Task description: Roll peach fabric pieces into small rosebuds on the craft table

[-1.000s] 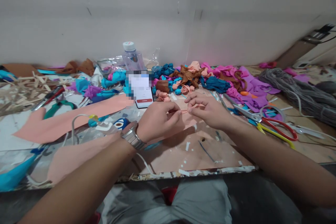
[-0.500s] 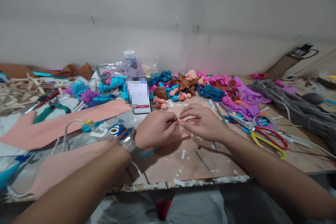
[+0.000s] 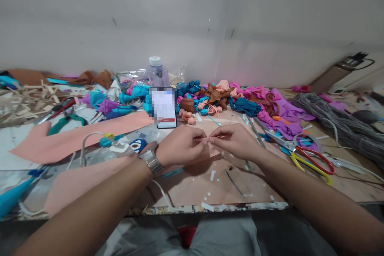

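Note:
Over the middle of the table, my left hand (image 3: 181, 146) and my right hand (image 3: 238, 140) meet fingertip to fingertip. Both pinch a small piece of peach crepe paper (image 3: 212, 152), partly covered by the fingers. A metal-band watch (image 3: 152, 160) is on my left wrist. Just beyond my hands lie small peach paper rosettes (image 3: 215, 110) and a brown rolled piece (image 3: 186, 105). A phone (image 3: 167, 108) stands propped up behind my left hand. Larger peach crepe sheets (image 3: 81, 138) are spread to the left.
Scissors with red and yellow handles (image 3: 315, 160) lie right of my right forearm, near a grey yarn bundle (image 3: 345, 124). Crumpled coloured paper (image 3: 246, 106) lines the back. A plastic bottle (image 3: 156, 73), a steel flask (image 3: 333, 74) and green-handled pliers (image 3: 64, 123) are around.
My right fingers have closed from a looser spread into a pinch on the peach paper, close against my left fingertips. The whole view has shifted slightly, so things appear farther right.

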The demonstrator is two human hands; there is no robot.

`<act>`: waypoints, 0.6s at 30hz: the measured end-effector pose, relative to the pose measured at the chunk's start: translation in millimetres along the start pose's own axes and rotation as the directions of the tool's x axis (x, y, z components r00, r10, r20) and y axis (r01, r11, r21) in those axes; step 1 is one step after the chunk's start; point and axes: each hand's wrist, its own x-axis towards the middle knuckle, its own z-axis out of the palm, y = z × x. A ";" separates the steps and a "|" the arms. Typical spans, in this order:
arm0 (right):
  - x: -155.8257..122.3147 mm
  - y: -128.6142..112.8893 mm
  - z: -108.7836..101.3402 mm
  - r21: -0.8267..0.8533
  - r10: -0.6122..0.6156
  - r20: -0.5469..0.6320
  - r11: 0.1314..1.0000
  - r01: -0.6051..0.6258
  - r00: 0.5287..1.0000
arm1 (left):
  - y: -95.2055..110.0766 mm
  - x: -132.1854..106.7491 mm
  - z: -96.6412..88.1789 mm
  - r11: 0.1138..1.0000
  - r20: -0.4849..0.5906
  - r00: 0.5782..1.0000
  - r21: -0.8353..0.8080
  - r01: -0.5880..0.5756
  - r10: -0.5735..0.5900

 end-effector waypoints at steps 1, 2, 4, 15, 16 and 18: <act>0.0 0.3 0.9 0.013 0.001 -0.007 1.000 -0.001 1.000 | 0.7 0.1 -0.3 1.000 0.011 1.000 -0.001 0.009 -0.009; 0.0 0.8 1.9 0.021 0.000 -0.013 1.000 0.000 1.000 | 1.3 0.2 -0.3 1.000 0.022 1.000 -0.004 0.018 -0.018; -0.5 2.1 4.1 0.022 -0.007 -0.028 1.000 0.008 1.000 | 1.5 0.4 0.0 0.999 0.037 0.999 -0.021 0.039 -0.038; -4.7 2.7 7.2 -0.037 -0.128 -0.070 0.991 0.125 0.989 | -1.2 1.2 0.4 0.988 0.053 0.997 -0.143 0.063 -0.055; -5.0 3.3 7.5 -0.041 -0.139 -0.073 0.990 0.136 0.988 | -0.9 1.0 0.2 0.987 0.055 0.997 -0.147 0.061 -0.053; -5.5 4.9 8.3 -0.049 -0.154 -0.080 0.987 0.150 0.985 | -0.1 0.4 -0.1 0.987 0.053 0.997 -0.147 0.061 -0.053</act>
